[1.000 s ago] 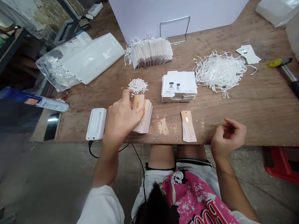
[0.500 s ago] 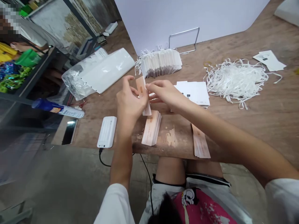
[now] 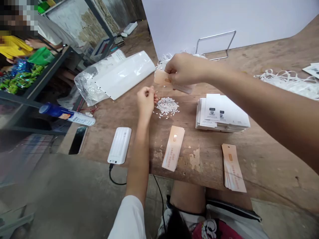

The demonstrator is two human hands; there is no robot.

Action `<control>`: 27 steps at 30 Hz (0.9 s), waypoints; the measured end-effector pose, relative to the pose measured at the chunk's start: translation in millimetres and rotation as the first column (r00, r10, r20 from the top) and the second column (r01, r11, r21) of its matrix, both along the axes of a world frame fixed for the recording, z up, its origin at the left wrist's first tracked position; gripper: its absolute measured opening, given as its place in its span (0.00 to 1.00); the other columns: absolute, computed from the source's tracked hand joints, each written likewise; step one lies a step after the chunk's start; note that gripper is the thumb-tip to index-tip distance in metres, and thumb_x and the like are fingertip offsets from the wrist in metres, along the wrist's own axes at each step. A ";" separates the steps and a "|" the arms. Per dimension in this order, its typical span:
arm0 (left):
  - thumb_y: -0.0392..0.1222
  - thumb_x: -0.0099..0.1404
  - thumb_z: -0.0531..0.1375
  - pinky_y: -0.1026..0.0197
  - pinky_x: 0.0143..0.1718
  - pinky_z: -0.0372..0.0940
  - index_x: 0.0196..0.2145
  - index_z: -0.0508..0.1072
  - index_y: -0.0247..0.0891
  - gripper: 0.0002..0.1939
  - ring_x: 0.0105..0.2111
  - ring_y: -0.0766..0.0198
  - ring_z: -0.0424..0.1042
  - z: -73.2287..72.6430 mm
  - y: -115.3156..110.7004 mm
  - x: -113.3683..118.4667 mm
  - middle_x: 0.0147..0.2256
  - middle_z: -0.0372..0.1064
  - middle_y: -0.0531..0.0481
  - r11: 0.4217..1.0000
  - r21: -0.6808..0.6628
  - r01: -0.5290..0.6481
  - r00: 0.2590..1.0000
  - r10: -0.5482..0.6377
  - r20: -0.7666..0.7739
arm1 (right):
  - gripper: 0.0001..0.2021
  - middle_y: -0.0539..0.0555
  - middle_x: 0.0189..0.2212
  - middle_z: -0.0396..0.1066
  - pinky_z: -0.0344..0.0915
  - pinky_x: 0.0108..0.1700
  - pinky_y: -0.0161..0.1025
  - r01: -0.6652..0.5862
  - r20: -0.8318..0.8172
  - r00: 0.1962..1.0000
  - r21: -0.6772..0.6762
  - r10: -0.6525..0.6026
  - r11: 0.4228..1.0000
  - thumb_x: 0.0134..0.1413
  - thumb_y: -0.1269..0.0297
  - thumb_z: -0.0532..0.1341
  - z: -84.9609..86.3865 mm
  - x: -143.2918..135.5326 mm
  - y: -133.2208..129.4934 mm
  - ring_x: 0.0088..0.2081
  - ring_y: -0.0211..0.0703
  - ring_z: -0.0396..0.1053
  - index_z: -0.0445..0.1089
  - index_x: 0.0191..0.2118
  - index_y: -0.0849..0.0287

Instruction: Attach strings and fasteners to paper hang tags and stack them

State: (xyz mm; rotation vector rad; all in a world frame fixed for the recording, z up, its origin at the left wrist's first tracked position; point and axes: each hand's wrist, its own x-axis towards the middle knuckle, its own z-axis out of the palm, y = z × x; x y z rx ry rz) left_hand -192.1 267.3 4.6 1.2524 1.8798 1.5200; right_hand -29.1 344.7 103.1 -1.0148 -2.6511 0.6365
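Observation:
My right hand (image 3: 183,69) grips an orange card (image 3: 161,77) above the table, in front of the row of white tags and strings, which it mostly hides. My left hand (image 3: 146,99) has its fingers pinched together beside a small heap of tiny white pieces (image 3: 167,106); whatever is between its fingertips is too small to make out. Nearer the table edge lies a stack of orange cards (image 3: 173,148). A second, fanned stack of orange cards (image 3: 233,168) lies to its right. Between that stack and my right forearm sits a pile of white printed cards (image 3: 224,113).
White strings (image 3: 289,81) lie at the right. A power bank (image 3: 119,145), a phone (image 3: 78,140), a blue-and-white tube (image 3: 67,114) and plastic packaging (image 3: 127,74) are on the left. A wire stand (image 3: 216,36) stands behind. Another person is at the upper left.
My hands have separated. The card has left my left hand and is in my right hand, further up and to the right. The heap of tiny pieces has come into sight. The view has shifted.

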 end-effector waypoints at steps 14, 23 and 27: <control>0.49 0.58 0.64 0.58 0.42 0.75 0.50 0.72 0.43 0.22 0.40 0.60 0.77 -37.2 8.3 7.0 0.44 0.76 0.48 0.930 0.274 0.246 0.936 -0.301 0.183 | 0.05 0.47 0.19 0.61 0.51 0.34 0.38 -0.236 0.295 0.933 0.059 0.208 0.970 0.45 0.76 0.63 -36.2 -11.9 32.3 0.27 0.34 0.57 0.68 0.23 0.63; 0.47 0.56 0.67 0.61 0.42 0.76 0.46 0.74 0.41 0.20 0.40 0.60 0.78 -31.2 6.3 11.7 0.42 0.77 0.48 0.940 0.304 0.155 0.882 -0.271 0.387 | 0.16 0.51 0.27 0.72 0.59 0.36 0.35 0.098 -0.421 0.864 -0.394 -0.275 0.914 0.60 0.59 0.54 -32.9 14.0 16.8 0.28 0.32 0.64 0.75 0.31 0.63; 0.44 0.62 0.63 0.61 0.45 0.76 0.48 0.73 0.42 0.16 0.41 0.61 0.78 -23.3 2.0 21.9 0.43 0.77 0.48 0.965 0.225 0.135 0.901 -0.214 0.378 | 0.13 0.51 0.20 0.70 0.61 0.30 0.34 0.042 -0.581 0.661 -0.604 -0.476 0.796 0.55 0.67 0.54 -43.6 6.7 13.8 0.24 0.34 0.68 0.69 0.23 0.61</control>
